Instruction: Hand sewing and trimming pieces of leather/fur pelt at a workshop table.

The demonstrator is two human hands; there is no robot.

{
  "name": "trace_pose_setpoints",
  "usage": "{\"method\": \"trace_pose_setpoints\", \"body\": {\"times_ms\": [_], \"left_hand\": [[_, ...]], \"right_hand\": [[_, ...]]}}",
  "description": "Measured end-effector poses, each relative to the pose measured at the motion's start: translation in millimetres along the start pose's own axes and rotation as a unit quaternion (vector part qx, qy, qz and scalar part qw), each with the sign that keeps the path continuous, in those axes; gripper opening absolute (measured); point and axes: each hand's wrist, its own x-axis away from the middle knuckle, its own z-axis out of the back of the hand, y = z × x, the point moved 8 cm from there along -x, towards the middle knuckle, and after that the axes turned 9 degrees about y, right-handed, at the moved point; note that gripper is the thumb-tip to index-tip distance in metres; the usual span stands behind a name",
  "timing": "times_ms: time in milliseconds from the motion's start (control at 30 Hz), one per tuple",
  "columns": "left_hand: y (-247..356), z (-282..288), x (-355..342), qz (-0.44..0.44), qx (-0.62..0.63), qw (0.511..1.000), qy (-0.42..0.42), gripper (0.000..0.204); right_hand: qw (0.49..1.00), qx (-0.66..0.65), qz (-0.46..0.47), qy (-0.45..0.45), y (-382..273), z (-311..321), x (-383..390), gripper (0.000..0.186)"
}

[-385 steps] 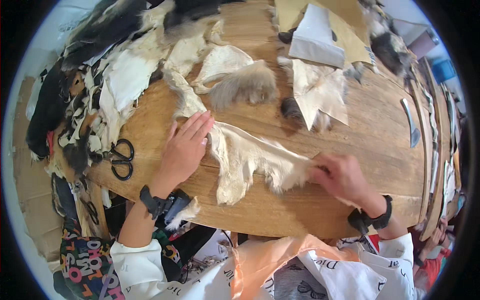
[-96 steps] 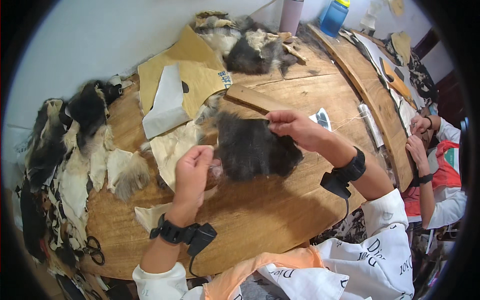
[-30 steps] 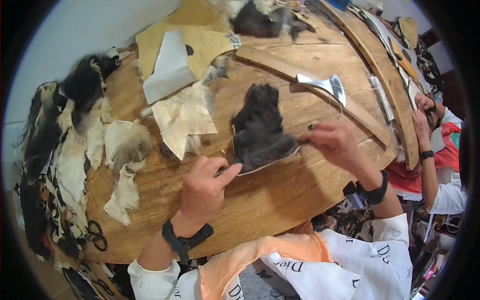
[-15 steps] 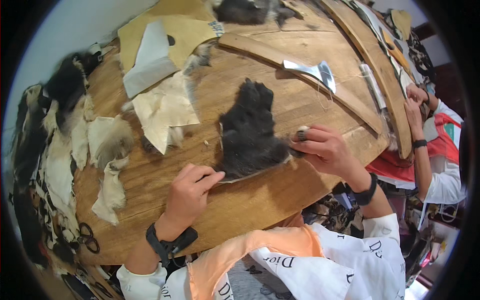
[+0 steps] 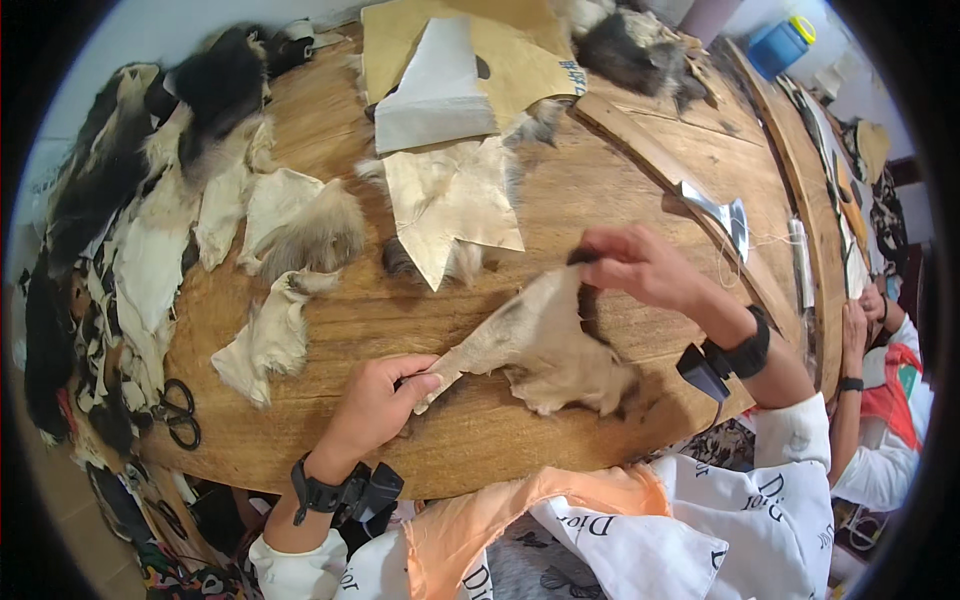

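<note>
A piece of dark fur pelt (image 5: 525, 345) hangs between my hands over the wooden table, its pale skin side turned up. My left hand (image 5: 375, 405) pinches one narrow corner between thumb and fingers. At the opposite upper corner, my right hand (image 5: 645, 265) grips a tuft of the black fur, slightly blurred. The lower flap of the pelt droops toward the table's near edge. Beyond it lies a cut pale hide piece (image 5: 450, 205), with a folded white sheet (image 5: 440, 85) and a tan paper pattern (image 5: 525, 50) above.
Pelts and scraps (image 5: 150, 240) heap along the left side, black-handled scissors (image 5: 180, 412) beside them. A wooden strip (image 5: 660, 165) carries a metal blade tool (image 5: 718, 212) with loose thread. Another person's hands (image 5: 862, 318) work at far right. A blue jar (image 5: 782, 48) stands at the back.
The pelt has been turned from fur side up to skin side up. My right hand has risen with its corner, and my view has shifted left.
</note>
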Motion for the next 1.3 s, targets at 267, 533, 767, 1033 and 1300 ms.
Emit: {"method": "trace_pose_setpoints", "body": {"times_ms": [267,533,767,1033,1300], "left_hand": [[7.9,19.7,-3.1,0.034,-0.069,0.994,0.074,0.020],[54.9,32.8,-11.0,-0.080,-0.336,0.925,0.158,0.017],[84.6,-33.4,-37.1,-0.304,-0.451,0.831,0.115,0.058],[55.3,-43.8,-41.0,-0.246,-0.443,0.859,0.067,0.079],[52.0,-42.2,-41.1,-0.236,-0.442,0.863,0.068,0.080]], "right_hand": [[0.988,0.143,0.022,-0.056,-46.9,-26.6,-77.7,0.025],[0.965,0.185,0.187,0.026,-52.3,-30.9,-101.1,0.020],[0.964,0.152,0.199,0.094,-52.0,-16.6,-93.7,0.018],[0.975,0.091,0.177,0.103,-39.5,-25.3,-50.3,0.017],[0.975,0.171,0.127,0.058,-32.3,-46.4,-43.3,0.022]]}}
